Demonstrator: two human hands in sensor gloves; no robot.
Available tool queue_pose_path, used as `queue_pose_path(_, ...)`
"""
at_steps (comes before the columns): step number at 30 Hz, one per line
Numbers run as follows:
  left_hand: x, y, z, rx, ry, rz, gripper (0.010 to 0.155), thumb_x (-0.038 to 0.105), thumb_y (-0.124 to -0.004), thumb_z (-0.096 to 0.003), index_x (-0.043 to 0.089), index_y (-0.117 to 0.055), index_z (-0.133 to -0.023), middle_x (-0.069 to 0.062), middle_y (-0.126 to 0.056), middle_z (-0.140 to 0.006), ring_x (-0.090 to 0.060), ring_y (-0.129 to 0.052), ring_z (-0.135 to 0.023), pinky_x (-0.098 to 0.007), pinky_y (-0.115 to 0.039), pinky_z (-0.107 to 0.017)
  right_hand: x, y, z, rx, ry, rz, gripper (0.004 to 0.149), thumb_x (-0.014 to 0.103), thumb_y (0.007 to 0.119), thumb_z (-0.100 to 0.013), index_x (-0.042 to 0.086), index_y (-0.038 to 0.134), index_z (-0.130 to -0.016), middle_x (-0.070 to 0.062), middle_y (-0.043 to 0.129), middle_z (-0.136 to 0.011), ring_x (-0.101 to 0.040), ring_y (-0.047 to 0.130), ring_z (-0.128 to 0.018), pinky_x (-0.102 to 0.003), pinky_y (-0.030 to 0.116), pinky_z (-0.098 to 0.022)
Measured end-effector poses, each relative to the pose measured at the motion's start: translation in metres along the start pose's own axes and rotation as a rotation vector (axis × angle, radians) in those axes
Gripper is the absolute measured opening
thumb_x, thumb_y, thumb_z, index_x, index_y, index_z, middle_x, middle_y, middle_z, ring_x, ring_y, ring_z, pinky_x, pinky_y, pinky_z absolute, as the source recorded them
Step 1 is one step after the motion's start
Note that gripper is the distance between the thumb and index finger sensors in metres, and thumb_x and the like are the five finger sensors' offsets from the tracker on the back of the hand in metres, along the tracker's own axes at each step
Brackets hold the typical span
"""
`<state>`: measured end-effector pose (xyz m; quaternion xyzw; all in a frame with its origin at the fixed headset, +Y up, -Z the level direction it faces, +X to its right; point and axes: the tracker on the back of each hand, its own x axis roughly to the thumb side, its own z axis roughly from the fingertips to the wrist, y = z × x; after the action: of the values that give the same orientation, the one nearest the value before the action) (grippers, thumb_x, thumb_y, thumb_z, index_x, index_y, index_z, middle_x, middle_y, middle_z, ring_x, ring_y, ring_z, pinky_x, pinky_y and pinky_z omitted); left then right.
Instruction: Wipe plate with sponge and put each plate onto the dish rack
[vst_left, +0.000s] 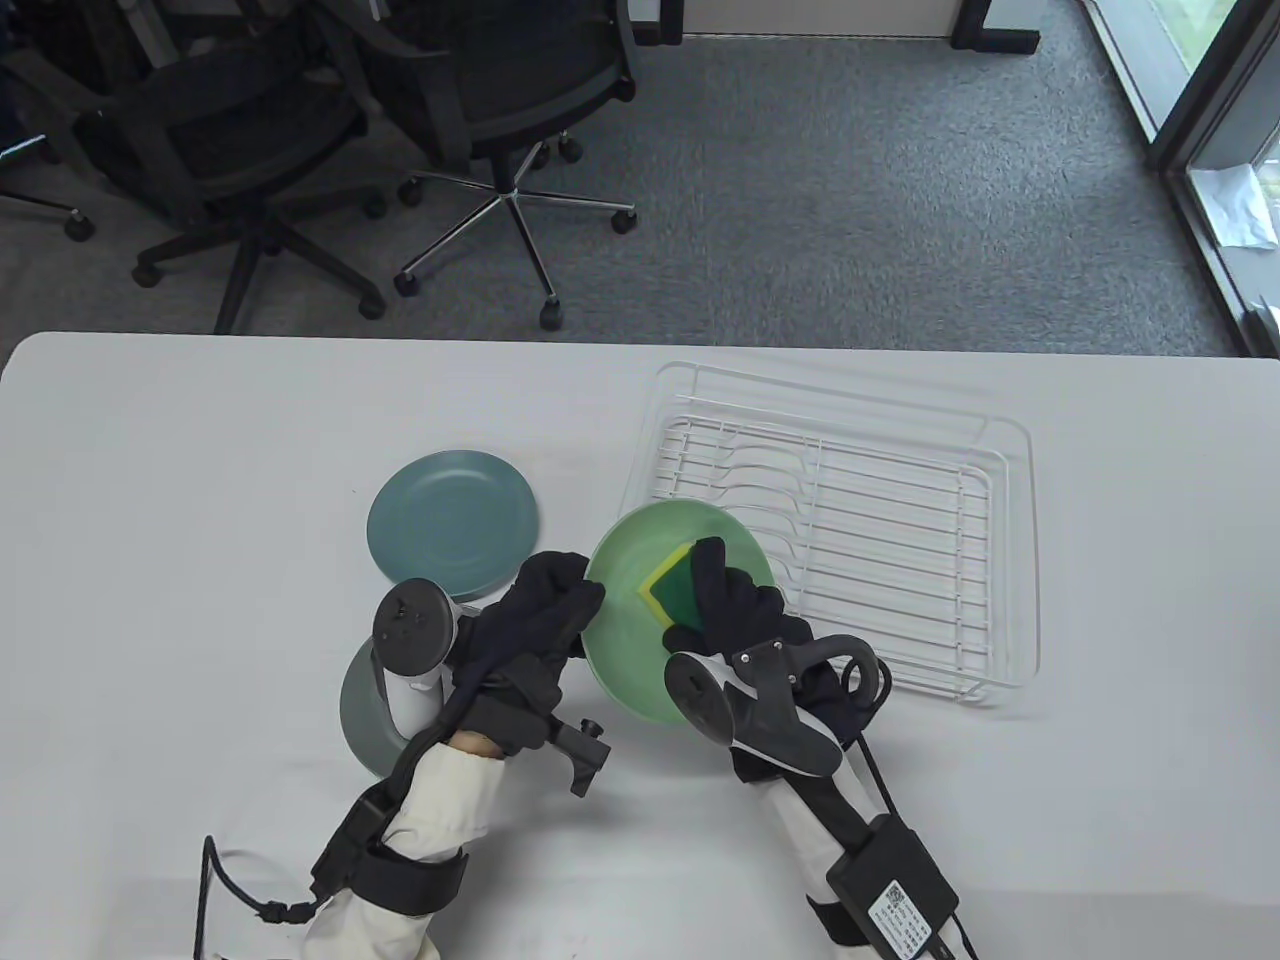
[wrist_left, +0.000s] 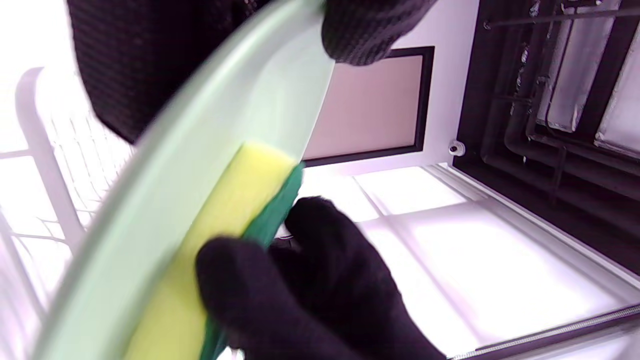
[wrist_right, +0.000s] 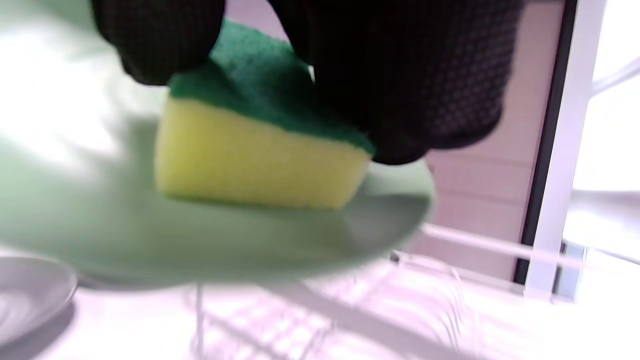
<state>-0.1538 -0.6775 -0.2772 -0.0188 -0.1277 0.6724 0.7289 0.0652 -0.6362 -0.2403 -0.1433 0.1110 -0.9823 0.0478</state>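
Our left grip (vst_left: 545, 600) is closed on the near-left rim of the light green plate (vst_left: 620, 610), holding it lifted and tilted above the tabletop (vst_left: 200, 480), just beside the front-left corner of the white dish rack (vst_left: 900, 520). Our right grip (vst_left: 735, 600) is closed on the sponge (vst_left: 668, 592), fingers on the green scouring side, yellow foam pressed flat to the plate's face. To wipe well, we should keep the left hold firm so the plate does not tip under pressure, and sweep the sponge across the whole face and out to the rim, not only the middle. Light, even pressure should do; too much could lever the plate out of our fingers. The rack looks empty. A teal plate (vst_left: 452, 520) lies flat on the tabletop to the left, and a grey plate (vst_left: 365, 715) sits partly hidden under our left hand, both apparently waiting for their turn.
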Motion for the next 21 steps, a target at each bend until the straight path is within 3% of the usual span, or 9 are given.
queue_pose_path(9, -0.005, 0.005, 0.0, 0.024, 0.026, 0.002, 0.052, 0.027, -0.074, -0.0569, -0.008, -0.062, -0.093, -0.037, -0.082, -0.088, -0.046, -0.101, -0.067, -0.042, -0.096, -0.041, 0.02, -0.012, 0.005, 0.157, -0.206, -0.15, 0.081, 0.043, 0.076, -0.051, 0.0, 0.047, -0.113, -0.025, 0.082, -0.094, -0.043, 0.09, -0.071, -0.044, 0.085, -0.047)
queue_pose_path(14, -0.005, 0.0, 0.0, -0.008, 0.02, -0.011, 0.052, 0.029, -0.073, -0.0573, -0.007, -0.063, -0.093, -0.035, -0.083, -0.087, -0.044, -0.102, -0.065, -0.04, -0.096, -0.039, 0.023, -0.015, 0.007, 0.084, -0.224, -0.191, 0.081, 0.044, 0.076, -0.051, 0.001, 0.047, -0.113, -0.023, 0.082, -0.094, -0.041, 0.09, -0.072, -0.043, 0.086, -0.047)
queue_pose_path(18, -0.004, -0.009, 0.0, -0.059, 0.006, -0.035, 0.052, 0.03, -0.072, -0.0576, -0.007, -0.064, -0.093, -0.036, -0.084, -0.087, -0.045, -0.102, -0.064, -0.04, -0.095, -0.038, 0.015, -0.008, 0.004, -0.041, -0.152, -0.243, 0.081, 0.044, 0.075, -0.051, 0.001, 0.047, -0.113, -0.023, 0.082, -0.094, -0.04, 0.09, -0.071, -0.043, 0.086, -0.047)
queue_pose_path(21, -0.004, -0.013, 0.0, -0.072, 0.004, -0.055, 0.051, 0.03, -0.072, -0.0575, -0.006, -0.067, -0.092, -0.037, -0.084, -0.087, -0.045, -0.102, -0.063, -0.04, -0.095, -0.038, 0.007, -0.002, 0.0, -0.066, -0.122, -0.211, 0.081, 0.045, 0.076, -0.05, 0.003, 0.048, -0.113, -0.021, 0.081, -0.097, -0.04, 0.089, -0.075, -0.045, 0.085, -0.049)
